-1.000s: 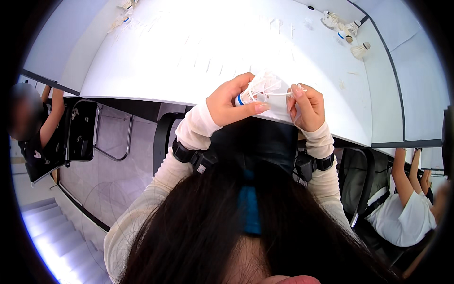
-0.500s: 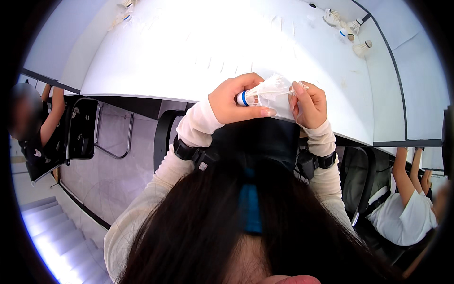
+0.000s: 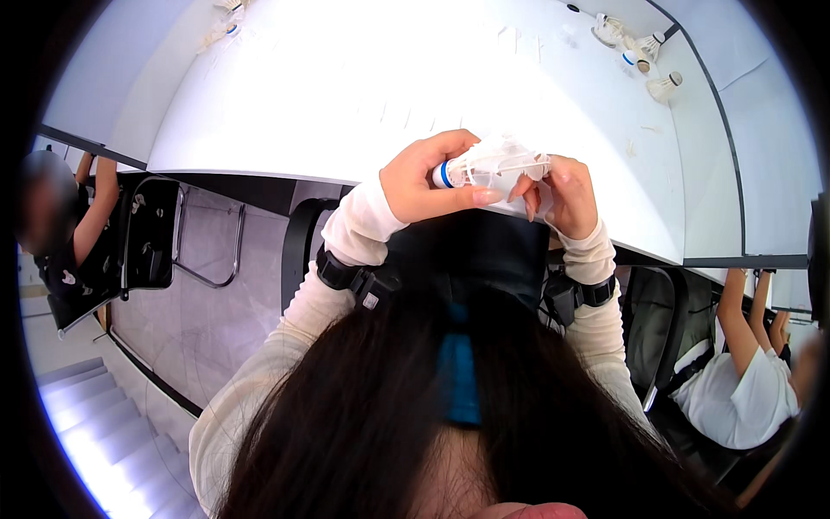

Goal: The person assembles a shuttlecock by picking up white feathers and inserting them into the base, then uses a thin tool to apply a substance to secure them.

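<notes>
- Head view: a white table spreads ahead.
- Left hand holds a blue-banded shuttlecock sideways at the table's near edge.
- Right hand curls at its feathered end; cannot tell whether it grips.
- Thin strips lie beyond.

The tabletop looks smooth and glossy; by its near edge, a rough, feathery shuttlecock; sleeves of matt cloth; a chair frame of shiny metal

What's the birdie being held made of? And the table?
Birdie: probably feathers, matte white, since thin shafts show. Its smooth-looking, blue-banded base might be cork or plastic. Table: perhaps laminate, smooth, maybe shiny, because light glares off it.
</notes>
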The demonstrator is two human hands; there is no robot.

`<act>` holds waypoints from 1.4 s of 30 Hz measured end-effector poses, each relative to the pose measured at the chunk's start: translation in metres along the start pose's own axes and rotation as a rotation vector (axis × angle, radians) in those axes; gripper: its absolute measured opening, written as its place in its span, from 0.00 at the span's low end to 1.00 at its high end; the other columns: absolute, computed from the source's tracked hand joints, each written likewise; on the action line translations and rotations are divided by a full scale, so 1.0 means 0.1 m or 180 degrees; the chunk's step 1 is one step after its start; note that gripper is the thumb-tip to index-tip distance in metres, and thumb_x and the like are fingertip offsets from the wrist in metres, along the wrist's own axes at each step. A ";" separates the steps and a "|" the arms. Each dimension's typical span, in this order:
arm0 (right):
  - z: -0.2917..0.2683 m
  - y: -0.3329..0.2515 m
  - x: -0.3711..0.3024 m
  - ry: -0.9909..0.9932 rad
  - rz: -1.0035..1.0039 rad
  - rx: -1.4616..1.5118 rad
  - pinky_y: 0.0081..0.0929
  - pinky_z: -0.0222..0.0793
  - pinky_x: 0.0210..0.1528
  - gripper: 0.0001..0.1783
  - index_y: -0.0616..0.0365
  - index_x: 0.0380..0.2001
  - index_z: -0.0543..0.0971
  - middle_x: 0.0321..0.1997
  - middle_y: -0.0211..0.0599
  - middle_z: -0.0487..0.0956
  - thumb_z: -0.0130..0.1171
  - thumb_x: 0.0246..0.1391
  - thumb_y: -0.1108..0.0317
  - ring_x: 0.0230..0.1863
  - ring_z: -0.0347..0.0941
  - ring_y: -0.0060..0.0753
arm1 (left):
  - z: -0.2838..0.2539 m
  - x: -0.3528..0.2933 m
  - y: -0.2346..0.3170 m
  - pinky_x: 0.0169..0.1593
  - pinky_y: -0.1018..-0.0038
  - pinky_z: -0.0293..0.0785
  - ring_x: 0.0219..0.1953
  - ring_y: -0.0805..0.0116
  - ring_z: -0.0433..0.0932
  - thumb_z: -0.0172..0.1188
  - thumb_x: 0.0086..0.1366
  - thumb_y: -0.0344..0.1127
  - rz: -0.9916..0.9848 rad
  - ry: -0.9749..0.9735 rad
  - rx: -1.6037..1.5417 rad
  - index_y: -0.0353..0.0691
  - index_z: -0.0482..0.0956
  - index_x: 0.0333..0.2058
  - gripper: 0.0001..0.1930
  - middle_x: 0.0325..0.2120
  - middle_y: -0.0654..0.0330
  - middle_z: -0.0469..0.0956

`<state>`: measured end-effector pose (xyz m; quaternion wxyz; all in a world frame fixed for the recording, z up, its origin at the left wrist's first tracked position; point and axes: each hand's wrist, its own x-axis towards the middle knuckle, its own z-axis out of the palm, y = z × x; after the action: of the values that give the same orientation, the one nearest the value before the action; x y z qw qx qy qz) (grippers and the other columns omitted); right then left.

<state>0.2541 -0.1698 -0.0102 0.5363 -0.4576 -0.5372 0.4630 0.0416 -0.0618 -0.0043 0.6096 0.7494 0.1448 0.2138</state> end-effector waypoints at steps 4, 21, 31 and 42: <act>-0.03 0.02 0.01 0.0245 0.0089 0.0100 0.21 0.63 0.26 0.36 0.64 0.23 0.77 0.20 0.36 0.75 0.37 0.66 0.43 0.20 0.66 0.24 | 0.01 0.01 -0.04 0.44 0.76 0.69 0.39 0.73 0.72 0.68 0.56 0.41 0.0039 0.0005 -0.0001 0.34 0.74 0.47 0.24 0.35 0.62 0.74; 0.00 0.00 0.02 -0.0019 0.0222 0.0033 0.19 0.63 0.27 0.33 0.64 0.24 0.78 0.22 0.33 0.76 0.40 0.67 0.45 0.21 0.68 0.22 | -0.02 -0.01 -0.01 0.39 0.79 0.65 0.33 0.77 0.69 0.67 0.54 0.39 0.0025 -0.0077 -0.0302 0.35 0.73 0.45 0.22 0.31 0.66 0.71; -0.03 0.01 0.03 -0.0386 0.0040 -0.0471 0.19 0.63 0.28 0.29 0.64 0.24 0.77 0.20 0.31 0.75 0.43 0.67 0.49 0.22 0.69 0.21 | -0.05 -0.02 0.01 0.35 0.81 0.63 0.28 0.80 0.67 0.64 0.53 0.37 -0.0116 -0.0161 -0.0410 0.36 0.72 0.44 0.20 0.26 0.68 0.70; 0.01 0.00 0.05 -0.0459 -0.0201 -0.0632 0.22 0.66 0.29 0.25 0.64 0.24 0.75 0.18 0.34 0.74 0.46 0.66 0.53 0.23 0.71 0.24 | -0.06 -0.06 -0.03 0.33 0.82 0.64 0.28 0.80 0.68 0.62 0.52 0.32 -0.0149 -0.0198 -0.0516 0.33 0.71 0.49 0.24 0.27 0.67 0.71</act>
<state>0.2530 -0.1644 -0.0093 0.4626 -0.4568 -0.6318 0.4221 0.0335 -0.0587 -0.0067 0.6774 0.7003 0.1255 0.1871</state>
